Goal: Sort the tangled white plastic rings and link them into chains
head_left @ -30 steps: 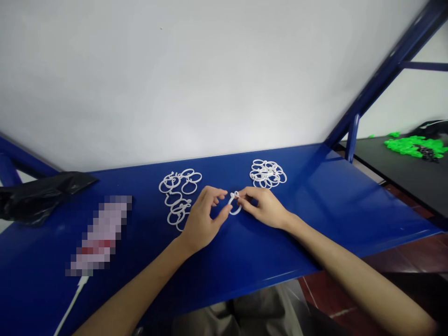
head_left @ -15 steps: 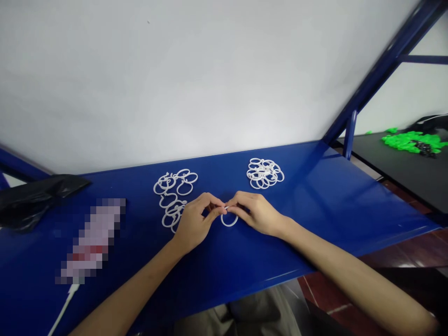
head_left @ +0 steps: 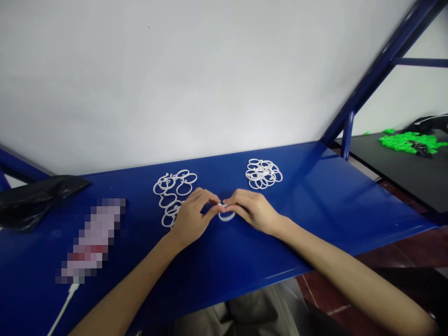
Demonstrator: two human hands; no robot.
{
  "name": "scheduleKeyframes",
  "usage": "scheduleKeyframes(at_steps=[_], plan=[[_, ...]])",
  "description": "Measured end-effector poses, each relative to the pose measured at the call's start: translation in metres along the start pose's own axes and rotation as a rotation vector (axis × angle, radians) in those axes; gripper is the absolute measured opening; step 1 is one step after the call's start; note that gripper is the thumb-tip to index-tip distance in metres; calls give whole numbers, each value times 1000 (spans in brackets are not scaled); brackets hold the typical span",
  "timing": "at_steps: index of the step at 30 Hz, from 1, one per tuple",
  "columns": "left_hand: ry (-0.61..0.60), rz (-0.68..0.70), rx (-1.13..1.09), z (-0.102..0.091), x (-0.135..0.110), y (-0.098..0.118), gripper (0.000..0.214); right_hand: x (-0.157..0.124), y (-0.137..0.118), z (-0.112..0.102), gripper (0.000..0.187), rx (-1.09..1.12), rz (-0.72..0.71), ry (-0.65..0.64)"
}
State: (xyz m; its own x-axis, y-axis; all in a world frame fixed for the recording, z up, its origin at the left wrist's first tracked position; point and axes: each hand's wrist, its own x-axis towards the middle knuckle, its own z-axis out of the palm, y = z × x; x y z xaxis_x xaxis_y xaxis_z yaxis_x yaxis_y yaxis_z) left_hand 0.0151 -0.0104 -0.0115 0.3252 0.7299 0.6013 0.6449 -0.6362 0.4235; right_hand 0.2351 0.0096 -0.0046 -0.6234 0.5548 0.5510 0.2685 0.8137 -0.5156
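Observation:
Between my two hands is a white plastic ring (head_left: 227, 217), pinched at its far edge and hanging toward me just above the blue table. My left hand (head_left: 196, 211) is closed, thumb and forefinger on the ring's left side. From the other side my right hand (head_left: 255, 211) pinches it too, the fingertips of both hands almost meeting. The exact spot under the fingertips is hidden. Left of my left hand lies a loose group of white rings (head_left: 168, 201), some partly covered by that hand. Beyond my right hand sits a heaped pile of white rings (head_left: 263, 174).
The blue table (head_left: 224, 275) ends at a near edge above my lap. A black plastic bag (head_left: 38, 198) and a blurred-out item with a white cable (head_left: 65, 305) lie at left. Green pieces (head_left: 408, 142) rest on a black table at right, past the blue metal frame (head_left: 346, 135).
The ring has tilted, now looking flatter and narrower between my fingertips. Both hands have shifted very slightly up and left in view, keeping their pinch.

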Motion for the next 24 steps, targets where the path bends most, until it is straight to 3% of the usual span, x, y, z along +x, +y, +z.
scheduleKeyframes(at_steps=[2, 5, 7, 10, 15, 20, 24], plan=[[-4, -25, 175, -6, 3, -9, 21, 2, 8, -7, 15, -47, 27, 140], [-52, -175, 461, -14, 2, -25, 25, 2, 29, -23, 12, -199, 104, 368], [-122, -262, 587, -16, 0, -34, 29, 0, 47, -36, 11, -299, 174, 452], [-217, -295, 636, -16, -2, -39, 28, -4, 77, -49, 11, -408, 237, 454], [-273, -219, 500, -11, -1, -31, 15, -9, 110, -53, 15, -495, 324, 378], [-319, -120, 321, -6, 0, -23, 13, -10, 110, -53, 18, -519, 353, 307], [-286, -83, 296, -4, -3, -21, 10, -9, 102, -53, 21, -533, 363, 318]])
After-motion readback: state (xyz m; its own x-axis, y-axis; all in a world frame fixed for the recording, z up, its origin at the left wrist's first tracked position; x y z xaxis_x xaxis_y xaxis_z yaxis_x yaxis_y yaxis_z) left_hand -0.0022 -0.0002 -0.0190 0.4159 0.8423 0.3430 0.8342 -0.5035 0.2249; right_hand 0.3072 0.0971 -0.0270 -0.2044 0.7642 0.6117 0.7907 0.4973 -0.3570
